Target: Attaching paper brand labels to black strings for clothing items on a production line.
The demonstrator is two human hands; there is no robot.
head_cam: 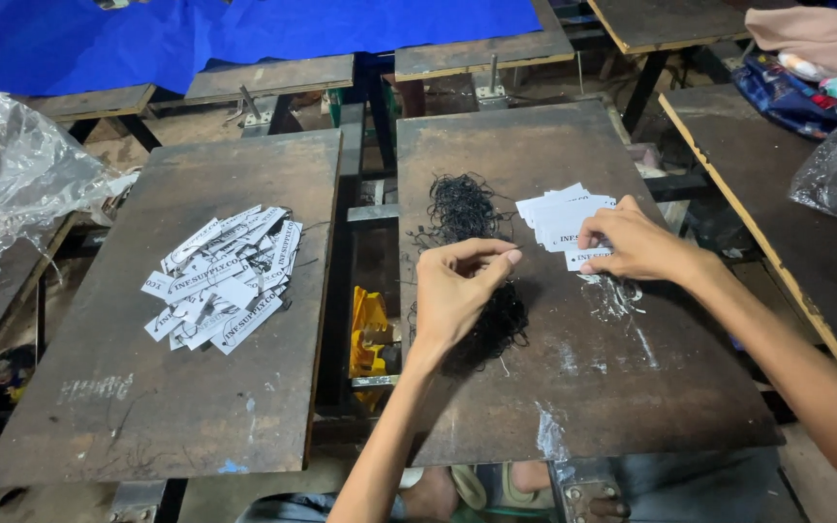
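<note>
The left hand is pinching its fingers shut above the black strings, which are lying at twelve o'clock. The right hand is gripping a white tag under its fingertips, at nine o'clock.

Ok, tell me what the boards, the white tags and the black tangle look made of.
Boards: apparently wood, dark, worn matte, with scuffs and paint smears. White tags: thin card or paper, flat, matte, printed. Black tangle: fine thread or cord, looped and frizzy. The right hand rests on the tags; the left hand hovers over the tangle.
</note>
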